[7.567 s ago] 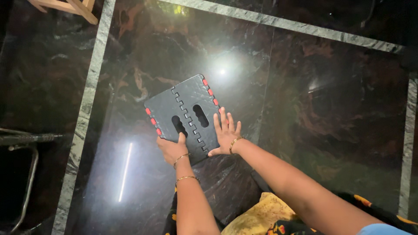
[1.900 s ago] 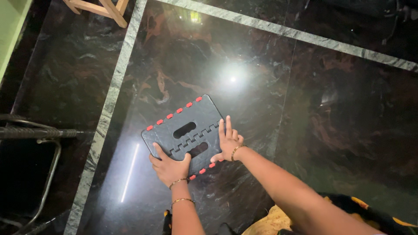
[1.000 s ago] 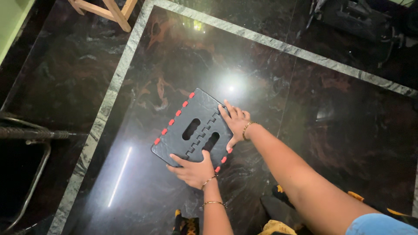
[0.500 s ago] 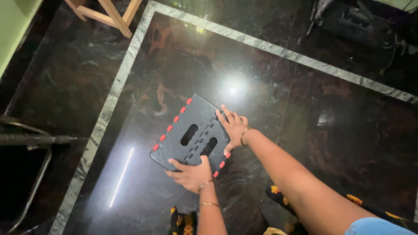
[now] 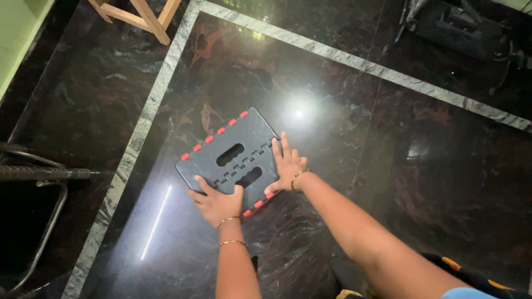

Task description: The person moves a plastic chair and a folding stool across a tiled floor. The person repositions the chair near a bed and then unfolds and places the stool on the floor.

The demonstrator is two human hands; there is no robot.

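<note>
Clothing: bottom right corner shows a bit of dark patterned fabric (image 5: 476, 277) and a light blue sleeve (image 5: 487, 293), closest to the camera.

Left hand: the left hand (image 5: 215, 204) sits on the near left corner of the folding stool (image 5: 230, 160), fingers spread and thumb hooked over the top edge. Kind of a loose pinch on the rim, not a full wrap. Two thin bangles on that wrist.

Right hand: the right hand (image 5: 285, 166) lies flat and open against the stool's right end, fingers pointing away, palm pressing the side. One bangle there too.

Stool: dark grey plastic, folded flat, lying on the floor (image 5: 343, 221) between both hands. Zigzag hinge seam down the middle with two oval handle slots, and red dots along both long edges.

Floor: polished dark marble, super shiny, with a bright lamp glare just past the stool and a pale stone border strip (image 5: 136, 144) to the left.

Risk: honestly that glossy floor looks slick, so I reckon the stool could skate away under a push. Fingers near the toothed hinge seam could get nipped if it snaps.

Further off: black metal chair frame (image 5: 39, 182) on the left, wooden legs (image 5: 138, 14) top left, some dark gear (image 5: 460, 30) top right, too dim to identify.
</note>
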